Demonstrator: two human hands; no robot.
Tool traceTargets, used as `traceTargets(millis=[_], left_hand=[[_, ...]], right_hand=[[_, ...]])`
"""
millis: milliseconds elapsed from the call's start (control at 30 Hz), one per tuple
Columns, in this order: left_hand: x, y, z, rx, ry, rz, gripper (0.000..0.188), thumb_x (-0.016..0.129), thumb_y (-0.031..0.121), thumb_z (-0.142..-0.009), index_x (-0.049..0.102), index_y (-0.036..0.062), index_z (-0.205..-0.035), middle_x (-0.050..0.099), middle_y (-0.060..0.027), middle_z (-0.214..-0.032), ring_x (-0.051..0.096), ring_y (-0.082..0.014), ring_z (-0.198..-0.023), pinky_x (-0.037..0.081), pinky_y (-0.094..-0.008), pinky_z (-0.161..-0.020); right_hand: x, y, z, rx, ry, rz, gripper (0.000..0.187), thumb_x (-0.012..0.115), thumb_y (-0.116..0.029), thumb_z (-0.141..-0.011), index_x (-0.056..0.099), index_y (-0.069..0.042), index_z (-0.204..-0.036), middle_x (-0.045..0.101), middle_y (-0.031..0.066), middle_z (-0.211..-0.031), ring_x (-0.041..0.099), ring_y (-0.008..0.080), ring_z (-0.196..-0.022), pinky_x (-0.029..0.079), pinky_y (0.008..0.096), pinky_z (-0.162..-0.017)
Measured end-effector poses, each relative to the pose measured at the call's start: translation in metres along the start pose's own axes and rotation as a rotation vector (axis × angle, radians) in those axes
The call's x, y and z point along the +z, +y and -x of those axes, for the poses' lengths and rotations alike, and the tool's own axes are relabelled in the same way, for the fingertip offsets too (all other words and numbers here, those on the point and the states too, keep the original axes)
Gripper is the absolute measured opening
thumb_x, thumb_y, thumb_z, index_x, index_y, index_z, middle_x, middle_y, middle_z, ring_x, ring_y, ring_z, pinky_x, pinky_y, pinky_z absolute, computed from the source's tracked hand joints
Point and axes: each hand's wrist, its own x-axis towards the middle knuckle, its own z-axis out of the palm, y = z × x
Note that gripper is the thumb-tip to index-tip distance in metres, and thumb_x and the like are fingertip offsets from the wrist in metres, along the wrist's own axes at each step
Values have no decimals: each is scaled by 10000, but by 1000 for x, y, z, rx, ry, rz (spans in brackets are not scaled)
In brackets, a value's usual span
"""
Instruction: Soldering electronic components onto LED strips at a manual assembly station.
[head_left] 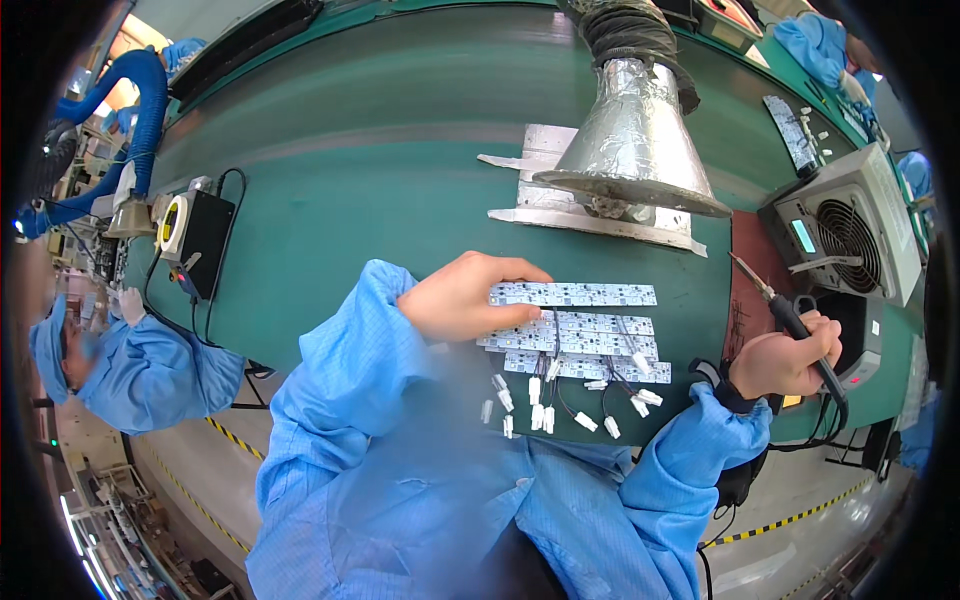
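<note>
Circuit strips [600, 345] lie close together on the green worktop [340, 215], right in front of the person, with thin leads and white connectors [586, 421] trailing toward the near side. The leads are too fine to follow to their joints, and the strips crowd so closely that any overlap is hard to judge. To the right, the right hand [780, 362] has its fingers wrapped round the handle of a soldering iron [790, 318], its tip angled away from the person, well apart from the strips. The left hand [465, 295] takes the farthest strip [600, 294] by its left end, thumb and forefinger at opposite long edges (how firmly, I cannot tell), and hides that end. The step in hand looks like positioning this strip for soldering; the next move seems to call for bringing the tip across with the strip held steady. Beyond, a silver fume hood [640, 130] partly covers a pale metal fixture [560, 222], and its dark duct [635, 35] is cut off at the upper edge.
</note>
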Motion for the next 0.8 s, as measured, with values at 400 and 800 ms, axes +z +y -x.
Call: traceTargets(millis=[400, 800], left_hand=[[-9, -4, -4, -146, -81, 510, 368, 633, 129, -943, 582, -14, -1278, 703, -89, -982, 566, -70, -715, 471, -215, -641], [21, -17, -12, 114, 256, 22, 364, 624, 76, -914, 577, -26, -1260, 647, -174, -1201, 625, -276, -1117, 471, -358, -984]], right_hand=[[6, -1, 2, 6, 18, 13, 332, 542, -65, -917, 379, -58, -627, 362, -2, -613, 364, 108, -578, 337, 258, -568], [33, -45, 78, -194, -751, -134, 278, 502, -116, -966, 418, -21, -719, 367, 56, -529, 304, 125, -478, 193, 297, -450]])
